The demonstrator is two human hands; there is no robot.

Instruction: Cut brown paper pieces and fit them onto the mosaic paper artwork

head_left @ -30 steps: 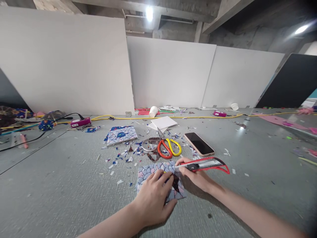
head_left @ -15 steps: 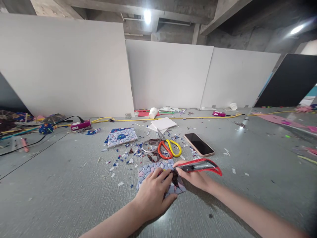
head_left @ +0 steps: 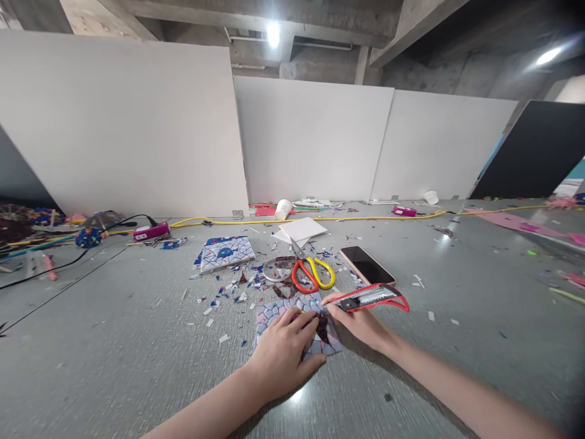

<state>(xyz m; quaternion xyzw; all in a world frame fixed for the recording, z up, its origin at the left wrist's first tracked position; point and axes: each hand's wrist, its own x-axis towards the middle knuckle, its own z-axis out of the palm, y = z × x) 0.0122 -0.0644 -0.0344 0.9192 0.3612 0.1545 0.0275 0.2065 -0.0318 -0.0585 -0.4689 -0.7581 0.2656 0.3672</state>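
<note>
My left hand (head_left: 282, 355) rests on a small panel (head_left: 269, 311) patterned with pale blue and lilac pieces, its fingers laid out over the surface. A dark brown patch (head_left: 322, 330) shows just beyond my fingertips. In my right hand (head_left: 361, 326) is a red and black utility knife (head_left: 373, 297), its handle end pointing right. The knife's tip is at the panel's right side, but my fingers hide the blade. Beyond the panel lie scissors (head_left: 305, 277) with one orange and one yellow handle, next to a roll of tape (head_left: 274, 269).
Blue, white and brown scraps (head_left: 228, 297) litter the grey tabletop. A second mosaic panel (head_left: 227, 252) lies left, white boards (head_left: 302, 229) behind, and a phone (head_left: 367, 265) right. A yellow cable (head_left: 347, 218) runs along the white partitions, near a paper cup (head_left: 283, 209) and a purple power block (head_left: 151, 231).
The rear of the utility knife has risen a little, and my right hand has shifted slightly with it. My left hand stays on the panel.
</note>
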